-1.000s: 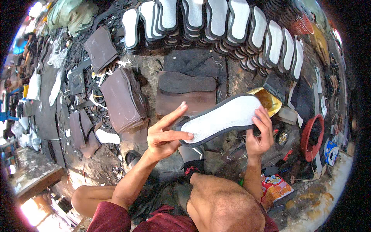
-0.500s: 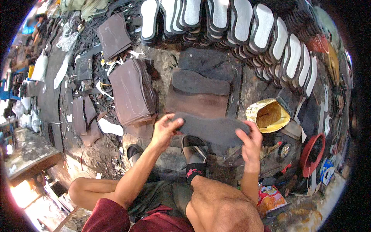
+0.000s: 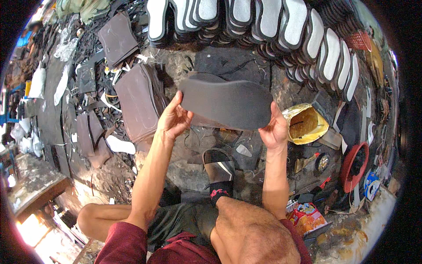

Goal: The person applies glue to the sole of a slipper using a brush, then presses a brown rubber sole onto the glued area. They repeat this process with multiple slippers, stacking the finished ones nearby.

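Between both hands I hold up a dark grey shoe sole (image 3: 226, 103), lying lengthwise from left to right. My left hand (image 3: 175, 118) grips its narrower left end, thumb along the edge. My right hand (image 3: 276, 127) pinches the broader right end. Behind the held sole, another dark sole and a brown sheet are mostly hidden; only their edges show. Beyond them a black mat (image 3: 233, 59) lies on the ground. Below the sole, my sandalled foot (image 3: 218, 169) rests on the floor.
Stacks of soles with white tops (image 3: 296, 26) curve across the far side and right. A pile of brown sheets (image 3: 138, 103) lies left. At right are a yellow-rimmed container (image 3: 307, 125), a red ring-shaped object (image 3: 355, 167) and a brush (image 3: 306, 163). A low wooden bench (image 3: 39, 185) stands at lower left.
Both hands have moved forward, carrying the sole away from me and tilting its face up. It now covers most of the sole and brown sheet on the mat.
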A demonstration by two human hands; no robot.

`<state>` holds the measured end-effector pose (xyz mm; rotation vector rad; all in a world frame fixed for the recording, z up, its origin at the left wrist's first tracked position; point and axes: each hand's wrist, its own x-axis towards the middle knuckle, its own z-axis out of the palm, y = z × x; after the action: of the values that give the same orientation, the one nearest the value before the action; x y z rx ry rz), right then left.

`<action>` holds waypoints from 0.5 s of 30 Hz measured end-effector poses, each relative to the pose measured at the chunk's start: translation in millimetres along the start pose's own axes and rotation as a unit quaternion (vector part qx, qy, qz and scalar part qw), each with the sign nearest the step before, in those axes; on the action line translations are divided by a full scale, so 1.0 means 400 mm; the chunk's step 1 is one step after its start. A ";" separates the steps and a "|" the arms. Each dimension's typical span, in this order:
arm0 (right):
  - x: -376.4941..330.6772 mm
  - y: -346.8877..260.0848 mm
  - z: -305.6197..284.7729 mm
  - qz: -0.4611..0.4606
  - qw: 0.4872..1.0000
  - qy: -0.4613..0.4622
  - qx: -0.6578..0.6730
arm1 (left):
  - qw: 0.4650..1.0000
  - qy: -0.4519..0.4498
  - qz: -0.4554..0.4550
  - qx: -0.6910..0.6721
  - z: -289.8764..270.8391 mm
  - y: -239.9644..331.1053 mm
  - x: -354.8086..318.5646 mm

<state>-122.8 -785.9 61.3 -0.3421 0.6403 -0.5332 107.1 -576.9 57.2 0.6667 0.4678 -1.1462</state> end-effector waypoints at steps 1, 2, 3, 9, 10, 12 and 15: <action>0.009 -0.007 0.018 -0.009 1.000 0.010 -0.009 | 0.992 0.034 0.067 0.100 0.000 0.009 0.010; 0.024 -0.005 0.042 -0.099 0.984 0.050 -0.141 | 0.969 0.068 0.134 0.198 0.001 0.023 0.025; 0.025 0.000 0.025 -0.103 0.963 0.084 -0.236 | 0.931 0.099 0.195 0.292 0.001 0.029 0.037; 0.007 0.073 -0.091 -0.061 0.918 0.137 -0.368 | 0.878 0.186 0.162 0.410 -0.105 -0.033 0.036; 0.008 0.083 -0.107 -0.056 0.914 0.143 -0.377 | 0.875 0.196 0.162 0.411 -0.100 -0.048 0.032; 0.018 0.100 -0.129 -0.055 0.907 0.153 -0.388 | 0.866 0.198 0.172 0.426 -0.109 -0.062 0.040; 0.035 0.112 -0.126 -0.044 0.901 0.163 -0.399 | 0.856 0.180 0.197 0.443 -0.166 -0.071 0.072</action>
<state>-129.4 -764.3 -3.7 -1.0754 1.1690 -0.3927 90.2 -557.3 -16.3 1.7233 0.0646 -0.7965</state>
